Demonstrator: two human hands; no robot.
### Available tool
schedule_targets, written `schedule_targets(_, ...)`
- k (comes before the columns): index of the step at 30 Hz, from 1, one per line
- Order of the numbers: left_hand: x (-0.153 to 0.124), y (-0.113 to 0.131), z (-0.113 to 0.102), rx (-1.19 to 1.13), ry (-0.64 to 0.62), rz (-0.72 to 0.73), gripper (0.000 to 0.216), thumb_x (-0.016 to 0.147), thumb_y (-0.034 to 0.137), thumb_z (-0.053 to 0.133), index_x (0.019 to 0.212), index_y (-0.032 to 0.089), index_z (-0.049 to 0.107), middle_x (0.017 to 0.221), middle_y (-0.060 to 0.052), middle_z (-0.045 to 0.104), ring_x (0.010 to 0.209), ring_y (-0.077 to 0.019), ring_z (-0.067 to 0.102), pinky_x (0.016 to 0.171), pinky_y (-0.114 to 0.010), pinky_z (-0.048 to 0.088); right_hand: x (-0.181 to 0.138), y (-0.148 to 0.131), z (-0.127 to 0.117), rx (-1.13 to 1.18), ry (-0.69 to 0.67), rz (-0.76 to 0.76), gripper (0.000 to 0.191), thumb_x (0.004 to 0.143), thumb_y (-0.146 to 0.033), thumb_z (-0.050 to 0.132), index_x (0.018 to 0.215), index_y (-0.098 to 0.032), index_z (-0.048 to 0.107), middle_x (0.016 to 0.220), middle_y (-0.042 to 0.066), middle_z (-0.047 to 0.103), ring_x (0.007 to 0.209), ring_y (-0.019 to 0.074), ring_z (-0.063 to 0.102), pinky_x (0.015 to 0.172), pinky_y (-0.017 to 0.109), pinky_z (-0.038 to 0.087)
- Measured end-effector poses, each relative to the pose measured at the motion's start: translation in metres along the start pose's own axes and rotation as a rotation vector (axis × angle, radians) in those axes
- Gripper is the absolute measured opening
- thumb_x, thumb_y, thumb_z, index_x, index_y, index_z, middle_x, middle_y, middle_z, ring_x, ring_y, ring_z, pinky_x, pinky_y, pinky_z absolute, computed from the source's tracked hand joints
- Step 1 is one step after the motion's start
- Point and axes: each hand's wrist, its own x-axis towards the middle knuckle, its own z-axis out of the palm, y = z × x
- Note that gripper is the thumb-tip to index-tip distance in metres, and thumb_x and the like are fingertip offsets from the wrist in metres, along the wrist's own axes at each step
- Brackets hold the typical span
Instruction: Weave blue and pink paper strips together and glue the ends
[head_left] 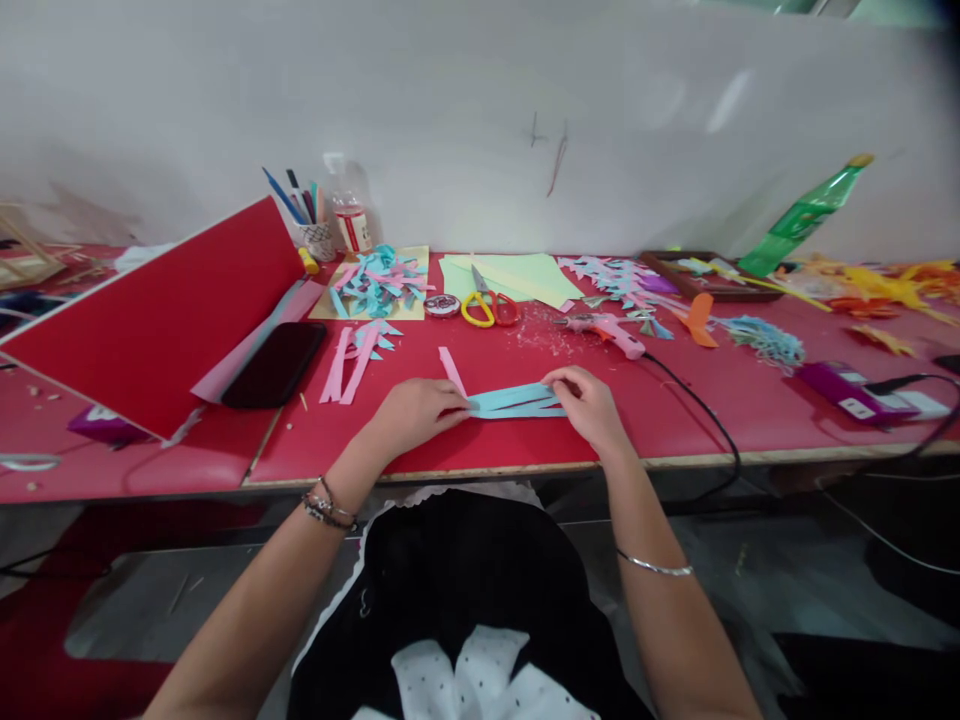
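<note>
My left hand (415,412) and my right hand (592,403) each pinch one end of light blue paper strips (516,401) lying flat on the red table (480,440) near its front edge. A pink paper strip (452,371) sticks out diagonally from under my left fingertips. Both hands have their fingers closed on the strips. Bracelets sit on both wrists.
Pink strips (346,365) and a pile of blue and pink cut pieces (381,283) lie to the left. Scissors (487,305), a tape roll (442,306), a pink glue gun (609,332) with cord, green paper (517,275), a black phone (274,364), a red sheet (157,315), a pen cup (315,235) and a green bottle (806,218) surround them.
</note>
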Motion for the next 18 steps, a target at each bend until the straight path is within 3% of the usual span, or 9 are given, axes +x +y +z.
schedule_targets(6, -0.002, 0.0, 0.003, 0.001, 0.02, -0.021, 0.027, 0.086, 0.032, 0.04, 0.094, 0.025, 0.066, 0.097, 0.0, 0.066, 0.082, -0.0152, 0.061, 0.062, -0.023, 0.041, -0.002, -0.004, -0.001, -0.022, -0.034, -0.024, 0.016, 0.078, -0.021, 0.043, 0.077, -0.021, 0.059, 0.082, 0.003, 0.06, 0.075, 0.0161, 0.054, 0.068, 0.03, 0.043)
schedule_targets(9, -0.004, -0.003, 0.006, -0.059, 0.043, -0.016, 0.025, 0.083, 0.025, 0.043, 0.097, 0.025, 0.063, 0.1, 0.0, 0.065, 0.087, -0.0149, 0.06, 0.068, -0.023, 0.043, -0.003, -0.01, -0.002, -0.05, -0.128, -0.106, 0.014, 0.078, -0.027, 0.049, 0.086, -0.023, 0.06, 0.089, 0.004, 0.058, 0.084, 0.0178, 0.054, 0.075, 0.033, 0.043)
schedule_targets(14, -0.007, -0.006, 0.01, -0.14, 0.093, -0.056, 0.026, 0.078, 0.017, 0.043, 0.1, 0.022, 0.056, 0.101, -0.001, 0.064, 0.091, -0.0155, 0.059, 0.078, -0.026, 0.044, -0.002, -0.015, -0.002, -0.221, -0.336, -0.227, 0.027, 0.07, -0.038, 0.062, 0.096, -0.031, 0.061, 0.11, 0.004, 0.054, 0.105, 0.0253, 0.047, 0.091, 0.046, 0.033)
schedule_targets(18, -0.007, -0.007, 0.012, -0.191, 0.1, -0.064, 0.024, 0.077, 0.017, 0.044, 0.098, 0.022, 0.053, 0.097, 0.0, 0.065, 0.09, -0.0153, 0.059, 0.076, -0.026, 0.045, -0.001, -0.01, 0.002, -0.253, -0.337, -0.238, 0.021, 0.073, -0.038, 0.059, 0.092, -0.032, 0.064, 0.108, 0.003, 0.056, 0.102, 0.0242, 0.049, 0.09, 0.046, 0.033)
